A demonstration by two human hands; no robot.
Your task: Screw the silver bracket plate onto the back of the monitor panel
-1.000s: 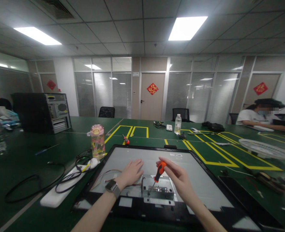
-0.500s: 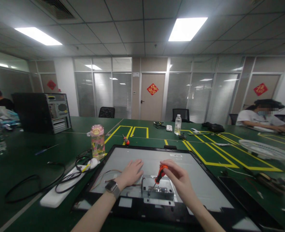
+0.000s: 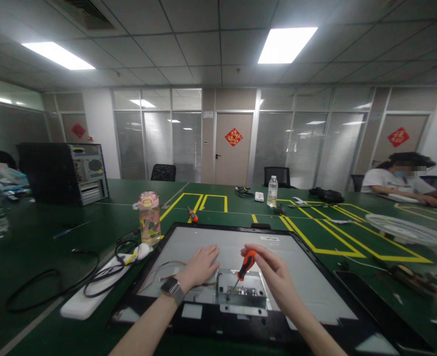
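Observation:
A flat display panel (image 3: pixel 307 282) with a black frame lies on the table before me, its grey back facing up. Near its front edge sits a metal bracket box (image 3: pixel 242 296). My right hand (image 3: pixel 268 264) grips a red and black screwdriver (image 3: pixel 247 264) by the handle; the shaft slants down to the left, its tip at the bracket. Whether the tip sits in a screw is too small to tell. My left hand (image 3: pixel 202 264), with a watch on the wrist, lies flat on the panel just left of the bracket. Thin wires (image 3: pixel 159 269) run beside it.
Left of the panel are a white power strip (image 3: pixel 87 299) with black cables and a pink-lidded bottle (image 3: pixel 150 220). Behind stand a black computer case (image 3: pixel 51 173) and a water bottle (image 3: pixel 273 192). Another red screwdriver (image 3: pixel 193 216) lies beyond the panel. A person (image 3: pixel 400 183) sits at right.
The right fingers have shifted slightly on the screwdriver handle, showing more of its red end. My left hand and the panel stay put.

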